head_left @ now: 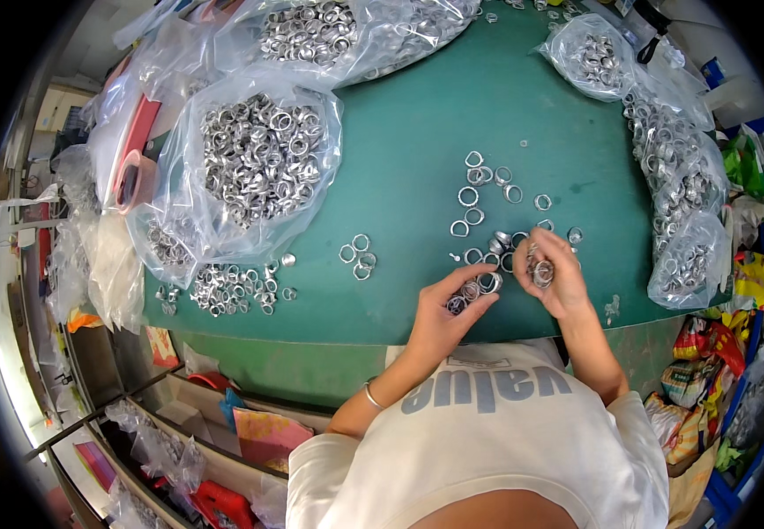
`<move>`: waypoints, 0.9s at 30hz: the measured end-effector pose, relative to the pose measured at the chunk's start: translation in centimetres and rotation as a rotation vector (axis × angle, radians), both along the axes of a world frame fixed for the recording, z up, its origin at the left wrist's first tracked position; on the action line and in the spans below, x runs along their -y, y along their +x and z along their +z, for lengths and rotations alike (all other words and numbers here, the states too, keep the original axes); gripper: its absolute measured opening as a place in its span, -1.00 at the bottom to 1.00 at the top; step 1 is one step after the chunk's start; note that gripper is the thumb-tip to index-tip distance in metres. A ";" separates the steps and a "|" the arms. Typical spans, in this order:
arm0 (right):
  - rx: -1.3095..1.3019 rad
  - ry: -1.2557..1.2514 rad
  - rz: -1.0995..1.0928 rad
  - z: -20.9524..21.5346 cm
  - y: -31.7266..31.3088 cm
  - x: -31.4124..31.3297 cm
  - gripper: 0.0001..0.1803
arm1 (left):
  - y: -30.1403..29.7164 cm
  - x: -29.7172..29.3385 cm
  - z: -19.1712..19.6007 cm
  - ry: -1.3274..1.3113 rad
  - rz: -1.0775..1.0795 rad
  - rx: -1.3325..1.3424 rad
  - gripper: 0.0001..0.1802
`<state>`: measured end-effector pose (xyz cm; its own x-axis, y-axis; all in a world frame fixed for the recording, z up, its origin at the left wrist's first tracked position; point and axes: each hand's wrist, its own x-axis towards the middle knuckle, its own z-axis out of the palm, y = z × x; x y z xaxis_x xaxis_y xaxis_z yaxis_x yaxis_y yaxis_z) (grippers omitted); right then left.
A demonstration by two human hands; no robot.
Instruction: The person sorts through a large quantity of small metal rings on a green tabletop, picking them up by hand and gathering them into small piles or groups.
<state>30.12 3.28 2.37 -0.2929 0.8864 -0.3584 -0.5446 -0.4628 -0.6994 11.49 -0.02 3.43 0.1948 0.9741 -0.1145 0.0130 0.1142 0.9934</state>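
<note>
My left hand [452, 309] rests on the near edge of the green table [417, 150], its fingers closed around a short row of silver metal rings [474, 291]. Beside it, my right hand [554, 273] holds a small stack of the same rings [542, 271] between thumb and fingers. Just beyond both hands, loose rings [480, 198] lie scattered on the table. A small cluster of rings [358, 256] lies further left.
Clear plastic bags full of metal rings lie at the left [258, 159], at the top [346, 31] and along the right edge [673, 176]. A spilled pile of rings [227, 286] sits at the near left. Shelves with packets stand below the table [214, 432].
</note>
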 end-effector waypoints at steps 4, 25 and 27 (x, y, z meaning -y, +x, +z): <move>0.114 -0.036 0.133 1.5 -1.3 0.4 -0.81 | 1.0 -0.4 0.0 0.153 0.005 -0.089 -0.61; 1.598 0.728 0.000 -0.3 3.3 -4.6 -0.77 | -0.2 -0.4 -0.6 0.123 0.100 -0.445 -0.80; 1.222 0.565 -0.001 0.2 4.1 -4.8 -0.80 | 0.0 -0.5 -0.4 0.136 0.099 -0.486 -0.79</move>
